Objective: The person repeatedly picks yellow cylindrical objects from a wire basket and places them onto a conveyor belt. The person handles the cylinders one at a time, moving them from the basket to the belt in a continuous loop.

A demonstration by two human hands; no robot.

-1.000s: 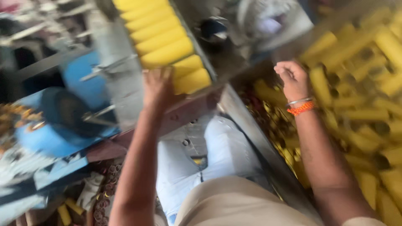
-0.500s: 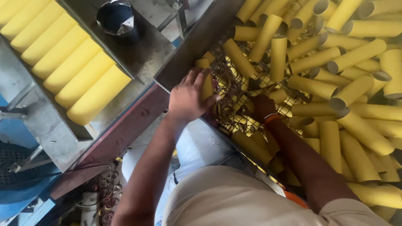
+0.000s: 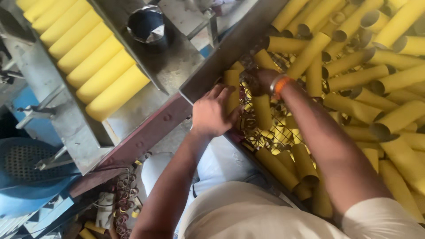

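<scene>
Down in the head view, the left hand (image 3: 212,113) reaches over the edge of a wire mesh bin (image 3: 283,132), its fingers (image 3: 226,90) loosely spread and curled against an upright yellow cardboard tube (image 3: 231,88) that stands just beyond the fingertips, touching them. The right hand (image 3: 261,79) lies a little further in, past an orange wristband (image 3: 280,85); its fingers are folded down among the tubes and hidden, so whether they pinch anything cannot be told. Between the two hands a second short yellow tube (image 3: 262,110) lies on the mesh, just beside the left fingers and below the right ones. Beyond and to the far side of the right fingers a heap of long yellow tubes (image 3: 376,79) fills the bin, lying crosswise over one another and crowding the space around the hand. A steel ledge (image 3: 230,48) runs slantwise right behind the left fingertips, bounding the bin on that side. Across the ledge, well apart from both hands, a row of yellow tubes (image 3: 88,62) lies side by side in a metal tray (image 3: 71,128), and a dark round cup (image 3: 146,24) stands on the plate near it. Small ring-like offcuts (image 3: 124,194) lie on the floor beneath the left forearm.
</scene>
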